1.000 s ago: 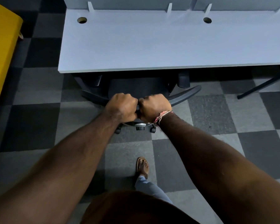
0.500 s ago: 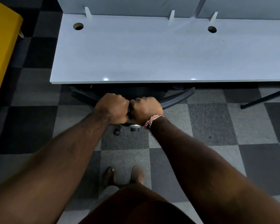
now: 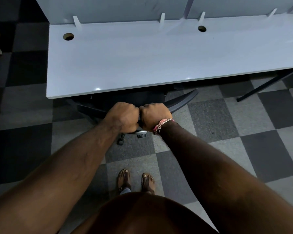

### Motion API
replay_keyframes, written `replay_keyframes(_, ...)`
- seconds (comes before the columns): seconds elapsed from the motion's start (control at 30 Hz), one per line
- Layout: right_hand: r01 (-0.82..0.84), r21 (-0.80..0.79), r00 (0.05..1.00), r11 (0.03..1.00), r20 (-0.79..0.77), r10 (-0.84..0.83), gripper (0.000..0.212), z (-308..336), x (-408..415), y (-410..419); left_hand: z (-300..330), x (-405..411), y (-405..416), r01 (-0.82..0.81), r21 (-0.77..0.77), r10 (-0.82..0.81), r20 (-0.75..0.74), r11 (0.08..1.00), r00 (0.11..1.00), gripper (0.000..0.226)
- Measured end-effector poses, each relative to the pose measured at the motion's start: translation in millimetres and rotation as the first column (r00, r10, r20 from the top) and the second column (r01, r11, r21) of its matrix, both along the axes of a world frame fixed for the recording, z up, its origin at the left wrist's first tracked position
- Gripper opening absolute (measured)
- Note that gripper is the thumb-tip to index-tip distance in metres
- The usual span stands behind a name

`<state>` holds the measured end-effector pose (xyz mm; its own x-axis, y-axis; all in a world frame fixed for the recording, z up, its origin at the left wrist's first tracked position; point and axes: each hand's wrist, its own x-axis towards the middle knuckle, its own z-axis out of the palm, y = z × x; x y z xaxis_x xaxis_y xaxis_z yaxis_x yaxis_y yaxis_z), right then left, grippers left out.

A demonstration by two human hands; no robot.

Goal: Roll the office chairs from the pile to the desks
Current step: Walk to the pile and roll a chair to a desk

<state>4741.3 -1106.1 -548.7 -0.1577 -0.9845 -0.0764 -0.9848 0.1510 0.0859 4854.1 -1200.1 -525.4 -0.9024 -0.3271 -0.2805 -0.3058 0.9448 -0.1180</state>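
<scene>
Person's body, seen from the head: bare forearms without sleeves; a pink-and-red thread bracelet (image 3: 161,124) tied just behind the right hand (image 3: 155,116); brown strapped sandals (image 3: 124,180) on both feet, a buckle at one ankle; pale blue trouser hem above.

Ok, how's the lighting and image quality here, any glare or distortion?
Head view: dim overall; small glare spots along the desk front edge; chair lost in shadow beneath it; wide-angle bending of the desk edges; hands sharp enough, left hand and right hand gripping.
</scene>
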Motion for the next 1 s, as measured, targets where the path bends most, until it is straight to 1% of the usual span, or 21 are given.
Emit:
replay_keyframes(0.13, 0.116, 0.003, 0.993, 0.993, 0.013, -0.116, 0.027, 5.8, 9.7, 7.6, 11.5, 0.7, 4.3, 0.045, 0.046, -0.043, -0.042, 0.998, 0.998, 0.038)
replay_keyframes(0.33, 0.263, -0.04, 0.964, 0.964, -0.022, -0.264, 0.024, 31.4, 4.4, 46.8, 34.8, -17.6, 34.9, 0.114, 0.082, -0.102, -0.139, 0.99, 0.985, 0.035)
replay_keyframes(0.4, 0.339, -0.088, 0.94, 0.937, -0.007, -0.341, 0.023, 44.6, -4.2, 63.6, 46.9, -32.1, 49.2, 0.135, 0.091, -0.118, -0.174, 0.987, 0.978, 0.039)
replay_keyframes(0.43, 0.382, -0.088, 0.924, 0.92, 0.01, -0.383, 0.023, 50.6, -6.6, 67.4, 49.8, -36.8, 53.1, 0.148, 0.091, -0.128, -0.198, 0.985, 0.972, 0.041)
replay_keyframes(0.47, 0.45, -0.121, 0.892, 0.885, 0.008, -0.452, 0.023, 59.9, -14.7, 90.2, 60.8, -49.9, 71.8, 0.206, 0.073, -0.187, -0.213, 0.976, 0.959, 0.041)
replay_keyframes(0.6, 0.561, -0.119, 0.827, 0.819, 0.028, -0.562, 0.026, 78.5, -25.0, 123.9, 77.4, -77.0, 97.3, 0.284, 0.057, -0.263, -0.238, 0.957, 0.935, 0.039)
replay_keyframes(0.7, 0.652, -0.121, 0.755, 0.748, 0.009, -0.656, 0.024, 92.2, -39.3, 174.4, 91.5, -104.8, 142.4, 0.374, 0.063, -0.347, -0.253, 0.925, 0.903, 0.033)
replay_keyframes(0.83, 0.744, -0.129, 0.662, 0.655, 0.008, -0.75, 0.022, 97.1, -64.6, 259.0, 99.6, -150.1, 221.4, 0.48, 0.102, -0.451, -0.22, 0.871, 0.865, 0.035)
replay_keyframes(1.0, 0.815, -0.124, 0.571, 0.567, 0.003, -0.821, 0.021, 94.8, -101.9, 365.8, 98.2, -205.3, 326.4, 0.572, 0.078, -0.55, -0.197, 0.816, 0.812, 0.038)
